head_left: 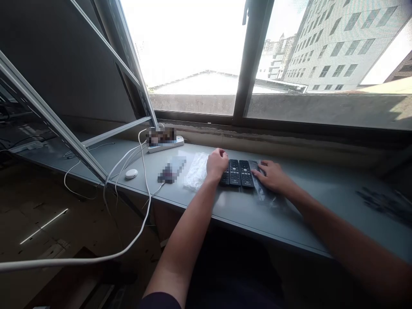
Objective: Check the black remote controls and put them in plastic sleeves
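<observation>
Several black remote controls (pixel 246 174) lie side by side on the grey table, buttons up. My left hand (pixel 217 163) is closed, its fingers curled over the left end of that row and partly covering a remote there. What its fingers hold, if anything, is hidden. At the row's right end, a clear plastic bag (pixel 261 195) lies with what looks like another dark remote inside. My right hand (pixel 272 175) grips this bagged remote from the right, thumb and fingers on its upper part. Beside my left hand lies a stack of clear plastic bags (pixel 195 172).
Left of the bags is a blurred-out phone-like object (pixel 172 170) with a cable. A white round case (pixel 131 174), a power strip (pixel 166 145) and white cables (pixel 146 171) sit further left by a metal frame (pixel 93 159). Dark items (pixel 383 204) lie far right. A window runs behind.
</observation>
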Demonstrator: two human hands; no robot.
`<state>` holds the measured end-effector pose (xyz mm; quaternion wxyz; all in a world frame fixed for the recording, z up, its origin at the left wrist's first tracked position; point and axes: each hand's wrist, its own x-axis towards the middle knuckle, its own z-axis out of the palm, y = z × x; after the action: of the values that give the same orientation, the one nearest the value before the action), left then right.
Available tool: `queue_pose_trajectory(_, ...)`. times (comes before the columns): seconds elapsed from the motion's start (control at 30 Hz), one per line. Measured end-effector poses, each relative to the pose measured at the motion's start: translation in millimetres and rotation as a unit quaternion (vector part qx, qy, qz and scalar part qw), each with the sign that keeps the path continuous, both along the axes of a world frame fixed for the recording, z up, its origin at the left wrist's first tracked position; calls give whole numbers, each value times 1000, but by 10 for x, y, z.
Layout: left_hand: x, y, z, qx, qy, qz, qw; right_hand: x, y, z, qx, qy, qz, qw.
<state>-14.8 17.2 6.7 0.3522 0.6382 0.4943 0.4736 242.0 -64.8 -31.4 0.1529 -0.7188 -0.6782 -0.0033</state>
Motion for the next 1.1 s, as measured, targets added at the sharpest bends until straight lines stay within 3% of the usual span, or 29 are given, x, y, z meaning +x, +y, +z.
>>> queue_pose_trajectory(0.13,8,-79,-11,33,120,50,991,-11,-16,-18,10,-2,2,1000)
queue_pose_trajectory(0.23,29,-67,-61,13,173,75,982,0,-4,-31,16,-12,12,1000)
queue_pose_trajectory(0.47,30,11,-125,-39,114,84,989,16,21,-46,4,-15,12,1000)
queue_pose_trajectory(0.6,36,-24,-101,-31,141,87,986,0,8,-36,12,-17,9,1000)
queue_pose_trajectory(0.73,19,-81,-47,4,87,83,993,-25,-19,7,24,-11,7,1000)
queue_pose_trajectory(0.83,7,-94,-10,67,55,44,995,-43,-42,39,45,6,15,999)
queue_pose_trajectory(0.97,71,-42,-31,193,-14,-45,980,-83,-74,87,127,41,68,989)
queue_pose_trajectory(1.1,165,-30,-105,271,46,-153,949,-155,-119,190,216,84,129,964)
